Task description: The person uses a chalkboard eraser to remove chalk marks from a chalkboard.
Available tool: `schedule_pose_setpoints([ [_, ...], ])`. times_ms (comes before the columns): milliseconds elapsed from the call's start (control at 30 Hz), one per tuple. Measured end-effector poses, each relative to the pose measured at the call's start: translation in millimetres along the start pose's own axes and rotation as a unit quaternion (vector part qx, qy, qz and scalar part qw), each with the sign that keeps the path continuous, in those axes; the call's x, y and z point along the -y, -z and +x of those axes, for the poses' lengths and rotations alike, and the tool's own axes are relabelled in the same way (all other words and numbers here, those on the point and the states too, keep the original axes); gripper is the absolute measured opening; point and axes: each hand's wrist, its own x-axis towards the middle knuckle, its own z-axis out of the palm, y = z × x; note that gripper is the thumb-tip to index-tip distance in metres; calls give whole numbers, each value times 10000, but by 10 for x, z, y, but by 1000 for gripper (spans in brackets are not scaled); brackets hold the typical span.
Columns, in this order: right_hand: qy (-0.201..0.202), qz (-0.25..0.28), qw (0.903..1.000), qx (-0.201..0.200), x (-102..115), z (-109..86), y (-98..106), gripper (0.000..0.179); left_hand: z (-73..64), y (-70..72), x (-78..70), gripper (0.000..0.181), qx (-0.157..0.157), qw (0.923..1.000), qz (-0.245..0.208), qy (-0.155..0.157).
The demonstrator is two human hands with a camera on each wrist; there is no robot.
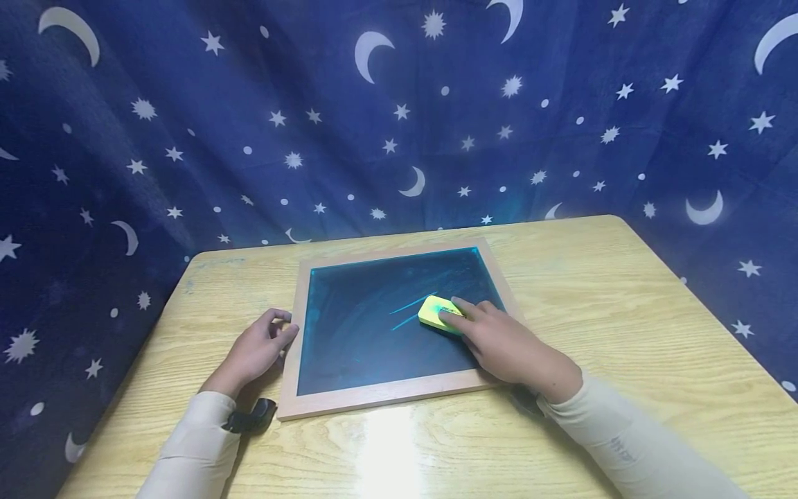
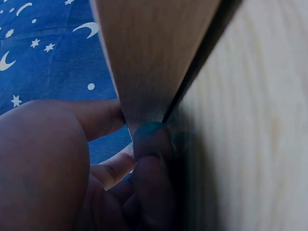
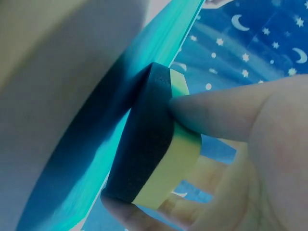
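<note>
R hand's (image 1: pixel 508 346) grip is clamped, thumb & fingers round yellow eraser (image 1: pixel 429 311), approx 3 o'clock from ctr of blackboard (image 1: pixel 355 346) on worktop (image 1: pixel 611 298), w/ L hand's (image 1: pixel 254 351) grip pinching wooden frame (image 1: pixel 374 394) at 9 o'clock.

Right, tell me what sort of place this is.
Probably an indoor tabletop work area, perhaps a booth set up for recording: a blue cloth printed with moons and stars hangs behind and beside a wooden table, and a framed board lies on it.
</note>
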Motion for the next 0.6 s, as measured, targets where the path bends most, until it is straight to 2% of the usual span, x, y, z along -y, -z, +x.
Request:
schedule_pose_setpoints([
  [433,633,-93,9978,194,376,-46,-33,44,-1,-1,9,51,-24,10000,60,-29],
  [600,724,-160,9967,326,496,-57,-53,45,-2,1,5,51,-18,10000,66,-16],
])
